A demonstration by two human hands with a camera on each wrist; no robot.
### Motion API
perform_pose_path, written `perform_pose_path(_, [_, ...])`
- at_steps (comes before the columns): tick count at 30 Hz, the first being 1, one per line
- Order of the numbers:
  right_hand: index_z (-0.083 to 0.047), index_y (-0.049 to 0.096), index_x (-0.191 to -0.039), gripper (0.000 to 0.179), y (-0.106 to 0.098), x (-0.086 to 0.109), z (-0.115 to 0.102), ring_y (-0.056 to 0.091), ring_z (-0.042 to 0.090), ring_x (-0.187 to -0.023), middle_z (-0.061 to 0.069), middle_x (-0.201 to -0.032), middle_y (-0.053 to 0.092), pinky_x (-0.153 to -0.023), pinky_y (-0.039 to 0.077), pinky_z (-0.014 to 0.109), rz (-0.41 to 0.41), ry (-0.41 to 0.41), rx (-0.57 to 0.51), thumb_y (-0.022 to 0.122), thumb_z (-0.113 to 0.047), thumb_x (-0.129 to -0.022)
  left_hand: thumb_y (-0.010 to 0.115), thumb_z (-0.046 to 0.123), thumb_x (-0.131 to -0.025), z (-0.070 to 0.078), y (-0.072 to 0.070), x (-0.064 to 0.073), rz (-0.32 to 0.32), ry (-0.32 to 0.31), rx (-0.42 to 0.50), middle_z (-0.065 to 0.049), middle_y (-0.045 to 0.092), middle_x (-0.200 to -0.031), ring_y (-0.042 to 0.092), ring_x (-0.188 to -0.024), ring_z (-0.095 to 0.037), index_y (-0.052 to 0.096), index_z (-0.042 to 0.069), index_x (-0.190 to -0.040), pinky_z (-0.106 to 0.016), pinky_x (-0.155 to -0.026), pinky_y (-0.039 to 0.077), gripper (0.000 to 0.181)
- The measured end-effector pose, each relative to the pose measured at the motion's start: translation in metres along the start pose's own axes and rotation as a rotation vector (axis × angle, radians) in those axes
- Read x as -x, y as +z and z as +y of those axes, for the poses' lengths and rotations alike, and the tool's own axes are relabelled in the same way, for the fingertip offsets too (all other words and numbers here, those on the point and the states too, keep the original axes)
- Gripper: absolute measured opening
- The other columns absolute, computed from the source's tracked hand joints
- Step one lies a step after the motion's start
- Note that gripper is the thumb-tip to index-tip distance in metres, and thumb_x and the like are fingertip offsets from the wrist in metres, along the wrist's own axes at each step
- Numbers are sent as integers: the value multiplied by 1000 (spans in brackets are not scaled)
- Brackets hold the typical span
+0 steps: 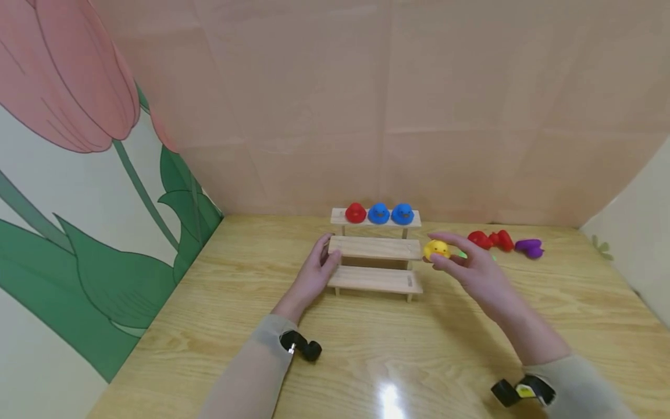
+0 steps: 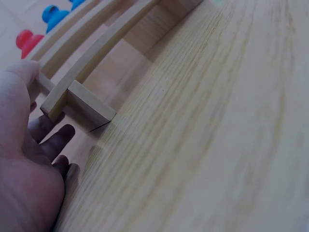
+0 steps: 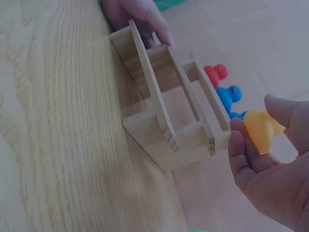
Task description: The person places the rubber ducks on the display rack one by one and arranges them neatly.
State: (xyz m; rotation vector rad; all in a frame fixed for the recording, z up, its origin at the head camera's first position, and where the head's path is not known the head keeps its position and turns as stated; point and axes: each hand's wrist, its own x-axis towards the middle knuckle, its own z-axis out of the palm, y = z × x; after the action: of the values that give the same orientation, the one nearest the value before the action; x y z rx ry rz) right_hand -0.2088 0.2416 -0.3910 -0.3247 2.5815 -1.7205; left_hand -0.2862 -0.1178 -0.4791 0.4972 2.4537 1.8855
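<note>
A three-tier wooden stand (image 1: 374, 248) stands on the table, a red rubber duck (image 1: 356, 213) and two blue rubber ducks (image 1: 379, 213) lined up along its top tier. My left hand (image 1: 317, 269) grips the left end of the middle tier; in the left wrist view the thumb lies over the tier's end and the other fingers are below it. Between thumb and fingers my right hand (image 1: 478, 273) pinches a yellow rubber duck (image 1: 437, 250), right at the middle tier's right end. Both lower tiers are bare.
To the right, behind my right hand, lie a red toy (image 1: 479, 239), another red piece (image 1: 503, 240) and a purple toy (image 1: 530, 248). Something green shows partly beside my right hand. A paper-covered wall (image 1: 387, 116) rises behind the table (image 1: 235, 279).
</note>
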Motion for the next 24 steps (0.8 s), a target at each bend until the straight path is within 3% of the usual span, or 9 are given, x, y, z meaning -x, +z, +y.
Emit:
perform_pose_path(4, [-25, 50, -166, 65, 9, -5, -4, 56, 49, -144, 12, -172, 37, -115, 48, 67, 0, 3, -9, 73, -43, -108, 56, 45, -117, 0, 0, 0, 4, 5, 3, -16, 46, -171, 45, -156, -32, 29, 22, -174, -49, -130, 34, 67])
perform_pose_path(7, [-22, 51, -165, 65, 16, -10, -8, 60, 43, -139, 11, -167, 44, -109, 56, 44, 3, -18, -5, 74, -43, -108, 56, 44, -117, 0, 0, 0, 5, 9, 16, -17, 46, -170, 45, -156, -33, 31, 22, -174, -49, -130, 34, 66])
perform_pose_path(11, [-15, 57, -159, 58, 28, -19, -11, 57, 35, -137, 12, -156, 55, -101, 54, 18, -5, -75, -20, 76, -35, -108, 57, 42, -117, 0, 0, 0, 12, 13, 27, -17, 47, -170, 44, -156, -33, 33, 22, -173, -51, -130, 32, 64])
perform_pose_path(15, [-11, 60, -153, 53, 39, -27, -12, 56, 35, -138, 12, -151, 60, -101, 53, 15, -14, -95, -30, 78, -30, -107, 57, 47, -116, 0, 0, 0, 13, 0, 14, -17, 46, -170, 44, -157, -33, 32, 24, -173, -52, -130, 32, 66])
perform_pose_path(24, [-12, 65, -150, 53, 58, -37, -14, 64, 34, -129, 12, -143, 66, -99, 57, 23, -7, -85, -12, 83, -29, -103, 57, 48, -116, -2, 1, 1, 14, -2, 5, -17, 46, -170, 44, -157, -33, 33, 25, -173, -50, -130, 32, 66])
